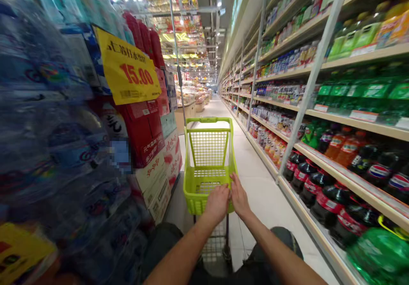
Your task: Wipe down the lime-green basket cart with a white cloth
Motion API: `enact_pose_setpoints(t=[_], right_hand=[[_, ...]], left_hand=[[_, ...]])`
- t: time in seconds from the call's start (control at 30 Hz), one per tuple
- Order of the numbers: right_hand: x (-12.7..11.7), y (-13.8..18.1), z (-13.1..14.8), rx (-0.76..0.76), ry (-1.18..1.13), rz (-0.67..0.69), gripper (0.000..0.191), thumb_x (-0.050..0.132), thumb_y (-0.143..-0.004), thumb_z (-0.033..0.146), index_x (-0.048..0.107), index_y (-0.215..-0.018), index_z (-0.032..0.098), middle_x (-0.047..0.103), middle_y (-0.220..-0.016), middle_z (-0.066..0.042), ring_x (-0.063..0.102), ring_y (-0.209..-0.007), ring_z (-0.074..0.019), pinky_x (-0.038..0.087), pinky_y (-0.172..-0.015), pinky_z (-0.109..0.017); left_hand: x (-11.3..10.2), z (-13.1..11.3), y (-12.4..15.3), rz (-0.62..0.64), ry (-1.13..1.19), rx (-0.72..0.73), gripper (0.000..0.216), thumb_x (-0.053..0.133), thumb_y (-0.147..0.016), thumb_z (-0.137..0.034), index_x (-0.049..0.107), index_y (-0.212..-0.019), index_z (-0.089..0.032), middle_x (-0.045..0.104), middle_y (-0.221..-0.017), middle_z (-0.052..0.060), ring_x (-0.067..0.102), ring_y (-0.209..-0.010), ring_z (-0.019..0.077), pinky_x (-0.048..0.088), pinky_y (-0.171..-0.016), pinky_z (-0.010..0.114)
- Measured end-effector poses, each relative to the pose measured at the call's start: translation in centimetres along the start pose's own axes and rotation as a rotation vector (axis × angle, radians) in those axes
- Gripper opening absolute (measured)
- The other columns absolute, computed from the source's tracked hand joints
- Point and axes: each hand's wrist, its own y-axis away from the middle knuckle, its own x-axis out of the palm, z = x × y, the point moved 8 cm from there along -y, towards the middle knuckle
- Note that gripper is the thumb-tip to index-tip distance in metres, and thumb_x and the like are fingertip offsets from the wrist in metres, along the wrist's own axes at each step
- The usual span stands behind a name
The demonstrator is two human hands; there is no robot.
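Observation:
A lime green shopping cart (209, 153) stands in front of me in a supermarket aisle, and its mesh basket holds nothing. My left hand (218, 203) is closed over the near rim of the basket. Right beside it, my right hand (239, 196) grips the same rim, fingers curled over the edge. Both forearms reach forward from the bottom of the view.
Shelves of soda bottles (332, 200) and drinks run along the right. On the left stand stacked water packs (47, 140) and red cartons (147, 136) with a yellow 15.00 price sign (128, 70). The pale tiled aisle floor (220, 106) stretches ahead.

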Motion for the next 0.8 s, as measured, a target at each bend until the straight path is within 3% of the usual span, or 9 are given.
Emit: enact_pose_setpoints(t=[0.1, 0.2, 0.37, 0.5, 0.57, 0.7, 0.8], right_hand=[[-0.8, 0.1, -0.8, -0.084, 0.162, 0.065, 0.047, 0.022, -0.088, 0.035, 0.035, -0.13, 0.018, 0.049, -0.127, -0.009, 0.043, -0.117, -0.0191, 0.027, -0.1, -0.046], [-1.6, -0.3, -1.8, -0.114, 0.272, 0.124, 0.045, 0.023, -0.088, 0.034, 0.035, -0.13, 0.021, 0.047, -0.128, -0.007, 0.04, -0.119, -0.0204, 0.021, -0.101, -0.052], [-1.9, -0.5, -1.6, -0.096, 0.405, 0.118, 0.044, 0.025, -0.088, 0.032, 0.038, -0.128, 0.017, 0.047, -0.128, -0.009, 0.039, -0.12, -0.0221, 0.018, -0.101, -0.054], [-0.3, 1.0, 0.5, -0.134, 0.503, 0.088, 0.037, 0.032, -0.087, 0.031, 0.052, -0.115, 0.019, 0.054, -0.121, -0.008, 0.036, -0.122, -0.0261, 0.015, -0.1, -0.056], [0.2, 1.5, 1.2, -0.182, 0.505, 0.117, 0.033, 0.032, -0.087, 0.028, 0.06, -0.103, 0.022, 0.059, -0.115, -0.005, 0.039, -0.12, -0.025, 0.015, -0.101, -0.055], [-1.2, 0.6, 0.1, -0.193, 0.494, 0.178, 0.035, 0.029, -0.089, 0.028, 0.064, -0.09, 0.023, 0.065, -0.101, -0.003, 0.046, -0.114, -0.0232, 0.015, -0.101, -0.053], [-2.6, -0.5, -1.4, -0.186, 0.489, 0.217, 0.038, 0.026, -0.089, 0.029, 0.064, -0.084, 0.022, 0.066, -0.096, -0.002, 0.046, -0.113, -0.0228, 0.015, -0.101, -0.052]], left_hand=[[0.4, -0.4, -0.2, 0.03, -0.002, 0.029, 0.029, 0.033, -0.085, -0.018, 0.051, -0.108, -0.016, 0.059, -0.104, 0.006, 0.05, -0.098, 0.019, 0.041, -0.084, 0.032], [-0.3, 1.4, 0.9, 0.034, 0.007, 0.054, 0.026, 0.038, -0.084, -0.021, 0.05, -0.107, -0.021, 0.059, -0.103, 0.003, 0.05, -0.096, 0.0175, 0.041, -0.083, 0.03], [-1.5, 4.2, 3.0, -0.015, 0.014, 0.021, 0.023, 0.039, -0.084, -0.021, 0.052, -0.103, -0.02, 0.059, -0.101, 0.003, 0.049, -0.095, 0.0167, 0.039, -0.085, 0.03], [-0.6, 3.5, 2.4, -0.043, -0.035, -0.068, 0.024, 0.033, -0.085, -0.015, 0.055, -0.095, -0.018, 0.06, -0.095, 0.005, 0.05, -0.092, 0.0183, 0.039, -0.084, 0.032], [-0.5, 2.9, 2.2, -0.027, -0.038, -0.019, 0.025, 0.033, -0.085, -0.015, 0.054, -0.098, -0.018, 0.06, -0.097, 0.004, 0.05, -0.093, 0.0184, 0.039, -0.085, 0.032], [-1.8, 3.5, 3.1, 0.025, 0.014, 0.112, 0.027, 0.04, -0.081, -0.016, 0.051, -0.106, -0.021, 0.059, -0.102, 0.002, 0.049, -0.097, 0.0169, 0.038, -0.086, 0.029], [-1.8, 4.1, 3.2, 0.002, 0.04, 0.075, 0.024, 0.042, -0.081, -0.018, 0.053, -0.102, -0.021, 0.059, -0.102, 0.002, 0.048, -0.098, 0.017, 0.037, -0.088, 0.03]])
